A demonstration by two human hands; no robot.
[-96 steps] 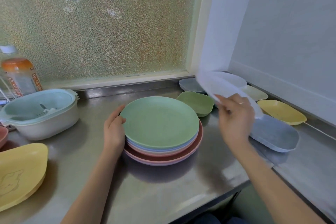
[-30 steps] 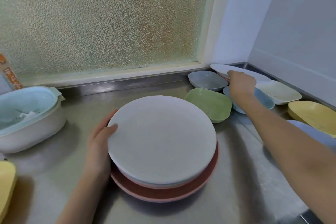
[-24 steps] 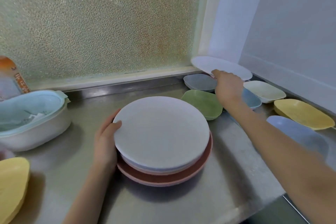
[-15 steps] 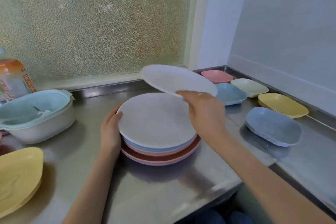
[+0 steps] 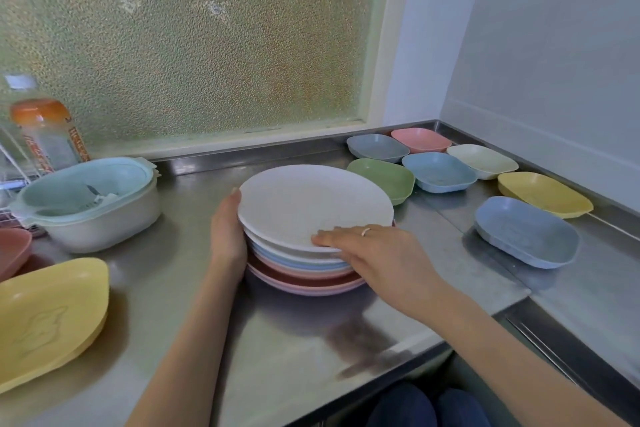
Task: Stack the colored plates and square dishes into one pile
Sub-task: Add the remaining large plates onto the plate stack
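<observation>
Pile: stack of round plates (image 5: 304,263) at mid-counter; white plate (image 5: 311,204) on top, below it white, blue, pink and dark red rims, slightly stepped rather than flush
Left hand (image 5: 227,236): open, palm flat against the pile's left side, thumb up by the top rim; bracing, not gripping
Right hand (image 5: 377,253): fingers spread and laid on the near right edge of the white plate, pressing or settling it; no closed grip on anything
Square dishes: all loose on the steel counter (image 5: 294,340), right of the pile. Green dish (image 5: 384,178) just beside the stack, light blue dish (image 5: 440,172), grey-blue dish (image 5: 377,147), pink dish (image 5: 420,139), cream dish (image 5: 481,157), yellow dish (image 5: 543,193), large blue dish (image 5: 526,232) nearest
Step, as judged: rounds look gathered; square dishes not yet added
Risk: square dishes on a round, dished top may sit off-centre and rock; the stepped rims could let the upper plates slide if pushed from one side
Risk: reaching right could clip the green dish, it sits so close
Writing: bottle (image 5: 46,135) far left, orange cap, red lettering on label, too blurred to read
Other: yellow tray (image 5: 45,319) has a faint embossed figure, no text; pale tub (image 5: 90,204) behind it
</observation>
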